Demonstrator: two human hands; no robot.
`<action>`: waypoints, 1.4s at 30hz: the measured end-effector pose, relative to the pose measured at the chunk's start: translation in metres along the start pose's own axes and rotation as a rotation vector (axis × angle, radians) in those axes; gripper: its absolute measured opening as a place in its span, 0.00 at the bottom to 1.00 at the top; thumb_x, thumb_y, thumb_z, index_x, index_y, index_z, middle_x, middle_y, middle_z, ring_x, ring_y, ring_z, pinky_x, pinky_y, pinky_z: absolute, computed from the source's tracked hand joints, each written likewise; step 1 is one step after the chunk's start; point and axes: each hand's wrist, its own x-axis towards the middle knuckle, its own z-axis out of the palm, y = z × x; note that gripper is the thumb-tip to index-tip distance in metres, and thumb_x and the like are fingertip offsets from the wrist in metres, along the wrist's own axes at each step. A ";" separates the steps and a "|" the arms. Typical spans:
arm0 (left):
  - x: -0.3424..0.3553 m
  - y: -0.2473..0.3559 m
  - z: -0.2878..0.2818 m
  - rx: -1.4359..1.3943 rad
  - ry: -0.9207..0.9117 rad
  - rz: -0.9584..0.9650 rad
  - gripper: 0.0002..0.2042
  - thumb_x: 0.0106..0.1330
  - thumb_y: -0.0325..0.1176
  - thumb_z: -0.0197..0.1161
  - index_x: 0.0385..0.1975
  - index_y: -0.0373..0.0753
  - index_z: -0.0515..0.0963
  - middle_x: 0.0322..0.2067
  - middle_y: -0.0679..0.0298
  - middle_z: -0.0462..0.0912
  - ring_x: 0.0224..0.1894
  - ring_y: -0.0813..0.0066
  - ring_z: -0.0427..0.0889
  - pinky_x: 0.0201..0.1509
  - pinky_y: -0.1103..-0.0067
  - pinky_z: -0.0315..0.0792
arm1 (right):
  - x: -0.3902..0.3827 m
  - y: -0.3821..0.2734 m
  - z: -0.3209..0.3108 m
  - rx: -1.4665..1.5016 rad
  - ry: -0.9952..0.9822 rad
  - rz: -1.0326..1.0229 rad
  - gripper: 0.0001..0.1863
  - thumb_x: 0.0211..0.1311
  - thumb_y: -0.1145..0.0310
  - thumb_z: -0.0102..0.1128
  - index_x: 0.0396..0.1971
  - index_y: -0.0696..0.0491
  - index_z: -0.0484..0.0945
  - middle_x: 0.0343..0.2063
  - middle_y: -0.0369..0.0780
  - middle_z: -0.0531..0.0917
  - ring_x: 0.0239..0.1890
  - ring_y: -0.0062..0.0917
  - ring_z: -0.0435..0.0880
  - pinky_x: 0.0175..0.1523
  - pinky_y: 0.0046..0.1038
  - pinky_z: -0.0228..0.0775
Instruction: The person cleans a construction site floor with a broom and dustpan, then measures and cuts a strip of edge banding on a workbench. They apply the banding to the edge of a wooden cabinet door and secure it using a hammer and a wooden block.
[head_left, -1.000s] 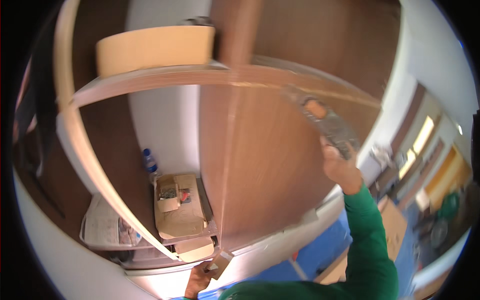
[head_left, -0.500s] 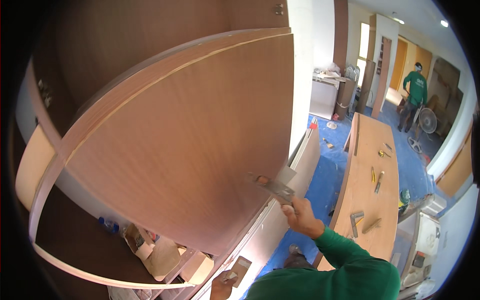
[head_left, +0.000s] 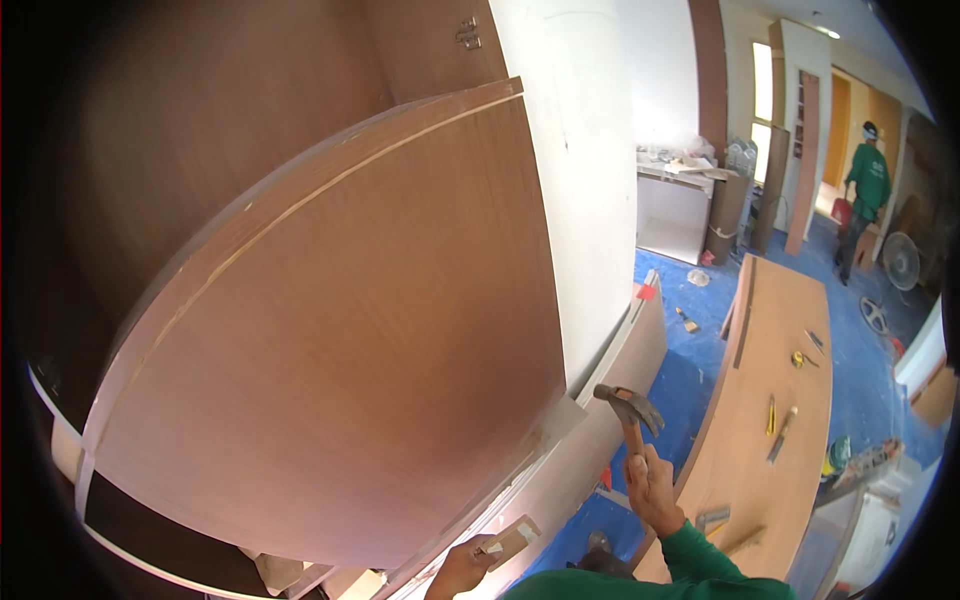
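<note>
A claw hammer [head_left: 632,432] with a wooden handle stands head-up in my right hand [head_left: 653,490], its fingers closed round the handle. The hammer's head is apart from the brown wood-grain panel [head_left: 360,330] on my left. My left hand [head_left: 463,570] is low, next to the panel's lower edge. Gripped in it is a small flat wooden block [head_left: 517,539] with a pale patch on its face. Part of the left hand is cut off by the lower rim of the view.
A long wooden panel [head_left: 765,400] on my right bears a yellow tape measure [head_left: 798,359], a yellow cutter [head_left: 771,415] and other tools. White boards [head_left: 600,430] lean by the wall. Blue sheeting [head_left: 705,300] covers the floor. Farther off, a co-worker [head_left: 868,190] stands near a fan [head_left: 901,262].
My right hand has drawn the hammer away from the brown panel and turned it upright. My left hand has moved right and slightly up with the block. The view has shifted.
</note>
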 end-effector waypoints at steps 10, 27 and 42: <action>0.067 0.098 0.022 0.089 0.000 -0.094 0.22 0.74 0.36 0.72 0.65 0.35 0.81 0.42 0.55 0.89 0.45 0.68 0.86 0.53 0.71 0.81 | 0.021 0.072 -0.049 -0.030 -0.053 0.094 0.20 0.84 0.56 0.53 0.41 0.60 0.78 0.24 0.50 0.82 0.25 0.53 0.84 0.30 0.44 0.72; 0.084 0.417 -0.097 1.012 0.788 0.846 0.30 0.57 0.12 0.66 0.63 0.37 0.81 0.57 0.48 0.88 0.57 0.47 0.88 0.59 0.63 0.81 | 0.066 0.100 -0.019 0.295 -0.134 0.104 0.21 0.85 0.55 0.51 0.35 0.57 0.75 0.19 0.35 0.77 0.19 0.16 0.76 0.25 0.26 0.70; 0.216 0.572 -0.117 1.055 1.079 0.866 0.22 0.69 0.21 0.71 0.63 0.38 0.82 0.49 0.55 0.91 0.45 0.59 0.87 0.52 0.70 0.80 | 0.261 0.185 -0.089 0.260 -0.393 -0.166 0.20 0.84 0.61 0.47 0.30 0.57 0.74 0.14 0.35 0.74 0.14 0.20 0.74 0.21 0.28 0.64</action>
